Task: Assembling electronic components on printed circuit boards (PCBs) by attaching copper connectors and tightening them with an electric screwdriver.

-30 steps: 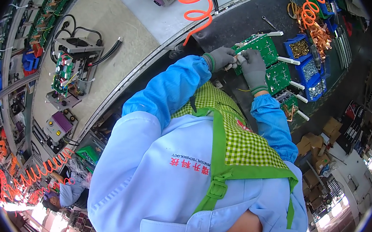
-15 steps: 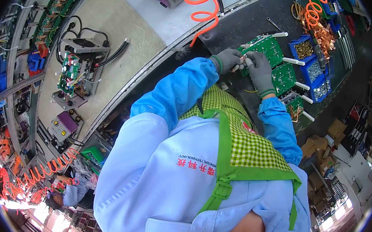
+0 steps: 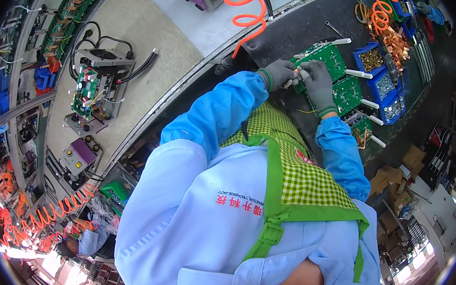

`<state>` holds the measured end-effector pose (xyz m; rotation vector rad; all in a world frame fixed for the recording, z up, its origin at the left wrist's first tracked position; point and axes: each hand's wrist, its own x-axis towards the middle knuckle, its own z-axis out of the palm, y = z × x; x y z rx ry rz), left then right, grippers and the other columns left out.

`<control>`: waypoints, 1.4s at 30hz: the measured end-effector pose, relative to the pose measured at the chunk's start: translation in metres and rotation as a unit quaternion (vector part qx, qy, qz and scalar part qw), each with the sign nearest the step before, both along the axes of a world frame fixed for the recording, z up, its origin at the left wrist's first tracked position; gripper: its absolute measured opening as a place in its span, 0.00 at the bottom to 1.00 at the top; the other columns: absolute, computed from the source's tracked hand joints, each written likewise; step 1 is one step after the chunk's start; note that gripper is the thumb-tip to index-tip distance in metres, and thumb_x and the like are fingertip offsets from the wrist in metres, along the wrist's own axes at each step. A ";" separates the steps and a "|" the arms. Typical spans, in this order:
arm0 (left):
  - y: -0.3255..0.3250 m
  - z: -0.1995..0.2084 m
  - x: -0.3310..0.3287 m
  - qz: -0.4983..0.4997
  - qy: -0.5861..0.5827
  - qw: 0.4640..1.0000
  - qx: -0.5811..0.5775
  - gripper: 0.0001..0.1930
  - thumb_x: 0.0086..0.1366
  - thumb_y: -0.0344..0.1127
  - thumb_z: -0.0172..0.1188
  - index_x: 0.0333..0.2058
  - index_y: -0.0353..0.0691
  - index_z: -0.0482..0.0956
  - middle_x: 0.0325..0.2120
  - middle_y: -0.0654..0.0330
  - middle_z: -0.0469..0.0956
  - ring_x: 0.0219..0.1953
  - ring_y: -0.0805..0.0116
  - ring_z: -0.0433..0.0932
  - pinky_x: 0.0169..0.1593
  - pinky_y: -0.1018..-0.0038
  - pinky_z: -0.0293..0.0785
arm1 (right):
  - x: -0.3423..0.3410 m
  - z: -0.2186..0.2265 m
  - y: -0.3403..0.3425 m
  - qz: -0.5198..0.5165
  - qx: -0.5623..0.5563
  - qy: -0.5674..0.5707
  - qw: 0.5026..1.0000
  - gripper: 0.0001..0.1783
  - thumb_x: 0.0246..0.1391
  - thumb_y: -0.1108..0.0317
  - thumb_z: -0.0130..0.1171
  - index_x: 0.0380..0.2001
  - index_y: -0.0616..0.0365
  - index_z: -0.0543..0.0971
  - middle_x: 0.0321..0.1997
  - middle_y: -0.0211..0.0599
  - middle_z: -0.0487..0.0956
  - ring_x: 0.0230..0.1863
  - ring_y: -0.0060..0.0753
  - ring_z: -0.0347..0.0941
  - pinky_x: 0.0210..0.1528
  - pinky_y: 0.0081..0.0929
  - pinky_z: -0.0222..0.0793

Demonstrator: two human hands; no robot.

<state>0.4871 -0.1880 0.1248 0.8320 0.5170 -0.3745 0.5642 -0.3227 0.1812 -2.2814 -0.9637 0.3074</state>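
Both my hands wear grey gloves with the fingertips bare, and they meet at the near left edge of a green circuit board (image 3: 323, 58). The fingers of my left hand (image 3: 278, 74) are pinched together, and so are those of my right hand (image 3: 317, 84). What sits between the fingertips is too small to make out. A second green circuit board (image 3: 347, 95) lies just right of my right hand. White posts, one of them a white bar (image 3: 359, 74), stick out from the boards' right side.
Blue bins hold brass fasteners (image 3: 372, 60) and silver screws (image 3: 386, 87). Copper pieces (image 3: 395, 42) are heaped behind them. A wrench (image 3: 333, 28) lies on the dark bench. An orange coiled hose (image 3: 249, 20) hangs at its left. A power unit (image 3: 94, 84) stands on the left line. Someone's gloved hand (image 3: 423, 7) shows far right.
Another person's gloved hand and blue sleeve have come into view at the far upper right. My own hands stay at nearly the same spot, fingers still together.
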 end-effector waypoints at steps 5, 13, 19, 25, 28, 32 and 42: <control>0.000 0.006 0.001 -0.019 -0.008 0.998 0.066 0.07 0.57 0.26 0.50 0.34 0.31 0.73 0.23 0.56 0.74 0.17 0.76 0.69 0.18 0.83 0.63 | -0.004 -0.001 0.004 -0.024 -0.038 -0.042 0.998 0.08 0.46 0.64 0.58 0.30 0.54 0.75 0.37 0.41 0.71 0.37 0.45 0.71 0.37 0.36 0.68; 0.001 0.004 -0.004 -0.031 -0.008 0.996 0.080 0.08 0.58 0.25 0.49 0.35 0.31 0.73 0.22 0.57 0.75 0.16 0.77 0.69 0.18 0.81 0.63 | -0.007 0.007 0.009 -0.089 -0.111 0.004 0.990 0.13 0.44 0.60 0.60 0.25 0.57 0.72 0.34 0.40 0.70 0.32 0.44 0.70 0.33 0.38 0.67; -0.002 0.005 -0.002 -0.023 -0.015 0.998 0.058 0.07 0.59 0.28 0.51 0.35 0.33 0.73 0.24 0.57 0.75 0.19 0.75 0.71 0.21 0.81 0.66 | -0.007 -0.005 -0.001 -0.016 0.017 -0.032 0.999 0.07 0.45 0.64 0.59 0.28 0.54 0.75 0.37 0.40 0.71 0.36 0.45 0.71 0.35 0.37 0.68; -0.004 0.005 -0.001 0.003 -0.012 0.996 0.084 0.07 0.58 0.29 0.52 0.34 0.33 0.73 0.24 0.57 0.75 0.20 0.74 0.71 0.23 0.79 0.67 | -0.011 -0.004 0.008 -0.058 -0.045 -0.083 0.994 0.08 0.47 0.62 0.57 0.28 0.53 0.75 0.36 0.40 0.72 0.37 0.44 0.71 0.36 0.36 0.68; -0.005 0.010 0.001 -0.028 -0.019 0.997 0.068 0.07 0.58 0.26 0.50 0.36 0.32 0.72 0.25 0.57 0.74 0.20 0.76 0.71 0.21 0.81 0.67 | -0.007 0.002 0.006 -0.099 -0.098 -0.017 0.990 0.11 0.45 0.61 0.60 0.29 0.55 0.74 0.35 0.40 0.72 0.36 0.43 0.72 0.36 0.34 0.68; 0.003 0.002 -0.009 -0.006 0.012 0.999 -0.044 0.09 0.60 0.25 0.49 0.39 0.32 0.70 0.27 0.58 0.72 0.22 0.77 0.71 0.20 0.87 0.69 | 0.028 0.025 0.006 -0.216 0.038 0.014 0.976 0.21 0.39 0.55 0.66 0.34 0.57 0.74 0.39 0.45 0.72 0.39 0.45 0.71 0.40 0.34 0.67; 0.004 0.019 0.006 -0.014 0.047 0.998 -0.028 0.07 0.60 0.24 0.50 0.38 0.32 0.71 0.30 0.57 0.74 0.27 0.75 0.73 0.21 0.87 0.70 | 0.121 0.000 0.013 -0.211 -0.033 -0.010 0.977 0.16 0.49 0.55 0.54 0.34 0.54 0.78 0.36 0.48 0.77 0.40 0.51 0.73 0.43 0.42 0.66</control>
